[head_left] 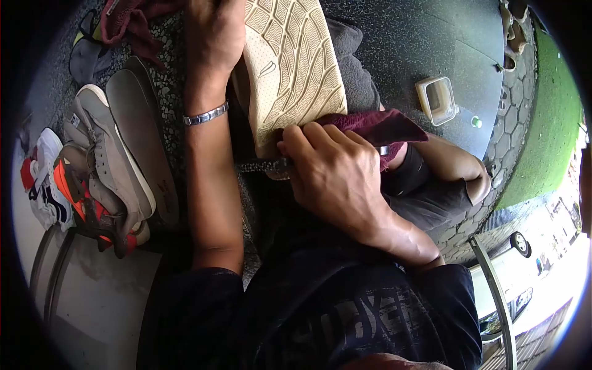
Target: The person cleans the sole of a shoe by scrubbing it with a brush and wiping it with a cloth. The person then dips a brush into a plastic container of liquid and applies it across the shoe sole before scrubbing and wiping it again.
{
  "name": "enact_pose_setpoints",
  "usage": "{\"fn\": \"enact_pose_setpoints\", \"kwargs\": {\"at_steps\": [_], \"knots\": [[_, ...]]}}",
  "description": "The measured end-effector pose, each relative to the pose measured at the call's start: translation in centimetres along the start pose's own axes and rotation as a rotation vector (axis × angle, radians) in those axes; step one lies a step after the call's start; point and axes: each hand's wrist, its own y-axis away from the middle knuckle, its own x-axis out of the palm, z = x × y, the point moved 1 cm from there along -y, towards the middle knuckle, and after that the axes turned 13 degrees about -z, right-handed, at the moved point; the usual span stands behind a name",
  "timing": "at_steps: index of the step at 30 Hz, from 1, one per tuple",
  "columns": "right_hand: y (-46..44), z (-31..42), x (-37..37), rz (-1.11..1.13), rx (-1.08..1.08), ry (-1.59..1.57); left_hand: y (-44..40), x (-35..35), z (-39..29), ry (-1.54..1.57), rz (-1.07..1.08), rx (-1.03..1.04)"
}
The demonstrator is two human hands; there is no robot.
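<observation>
Shoe (299, 61) sole-up, looks mostly clean, covered end unclear; right hand (336, 166) grips maroon cloth (376, 127) against it; left hand (216, 37), can't tell grip.

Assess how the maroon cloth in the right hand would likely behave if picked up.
The maroon cloth would probably be floppy, since it bunches and folds beside the right hand. Its fuzzy, towel-like look suggests it would not be slippery.
</observation>
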Motion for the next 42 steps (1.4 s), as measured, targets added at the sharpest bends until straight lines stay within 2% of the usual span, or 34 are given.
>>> {"fn": "enact_pose_setpoints", "kwargs": {"at_steps": [3, 6, 8, 9, 10, 12, 13, 16, 18, 19, 24, 25, 26, 29, 31, 33, 35, 36, 37, 39, 42], "knots": [[-0.1, -1.3, -2.4, -0.068, 0.053, -0.243, -0.1, -0.1, 0.5, -0.003, -0.027, -0.005], [-1.0, -3.4, -3.6, -0.203, 0.202, -0.282, -0.2, 0.0, 0.5, -0.012, -0.029, 0.001], [-3.3, -3.9, -4.0, -0.395, 0.1, -0.126, -0.4, -0.1, 0.7, 0.013, -0.018, 0.003], [-4.4, -4.8, -3.1, -0.42, 0.117, -0.114, -0.2, -0.1, 0.1, -0.009, -0.02, -0.002], [-5.2, -5.3, -2.1, -0.405, 0.082, 0.011, 0.1, -0.1, -0.6, -0.031, -0.021, -0.007], [-5.9, -3.9, -0.1, -0.324, 0.151, 0.185, 0.2, 0.0, -0.9, -0.002, -0.015, -0.013], [-5.4, -3.2, 0.9, -0.407, 0.041, 0.201, 0.3, 0.0, -0.5, 0.044, -0.008, -0.017], [-3.2, -0.2, 2.3, -0.328, -0.011, 0.196, -0.8, -0.7, 0.5, 0.017, 0.037, 0.033], [-1.6, 1.2, 2.5, -0.242, -0.041, 0.162, -0.5, -0.8, 0.6, 0.035, 0.057, 0.016], [-0.7, 2.0, 2.4, -0.065, -0.052, 0.216, -0.3, -0.6, 0.3, 0.089, 0.053, -0.018], [0.7, 1.0, -0.4, -0.066, -0.036, -0.146, -0.6, -0.6, 0.5, 0.141, 0.057, -0.086], [0.6, 0.0, -1.7, -0.065, 0.033, -0.244, -0.5, -0.9, 0.3, 0.141, 0.094, -0.157], [0.1, -0.6, -3.2, -0.057, 0.101, -0.281, -0.5, -1.0, 0.5, 0.133, 0.089, -0.128], [-1.1, -3.2, -7.2, -0.294, 0.255, -0.228, -0.8, -0.7, 1.2, 0.105, 0.047, -0.023], [-2.4, -5.3, -10.1, -0.516, 0.291, -0.072, -0.7, -0.7, 1.4, 0.165, 0.055, -0.08], [-3.9, -6.5, -12.7, -0.591, 0.141, 0.252, -0.4, -0.6, 0.5, 0.132, 0.045, -0.066], [-5.3, -6.8, -13.8, -0.551, -0.189, 0.484, -0.6, -0.8, 0.9, 0.163, 0.074, -0.109], [-6.3, -5.5, -13.2, -0.6, -0.187, 0.361, -0.7, -0.8, 1.1, 0.179, 0.089, -0.131], [-6.4, -6.1, -13.1, -0.623, -0.179, 0.275, -0.6, -0.6, 1.3, 0.161, 0.058, -0.028], [-6.5, -7.3, -12.8, -0.67, -0.169, 0.1, -0.5, -0.8, 0.9, 0.169, 0.076, -0.057], [-5.3, -10.0, -11.7, -0.662, -0.076, -0.001, -0.5, -0.9, 0.5, 0.197, 0.098, -0.111]]}}
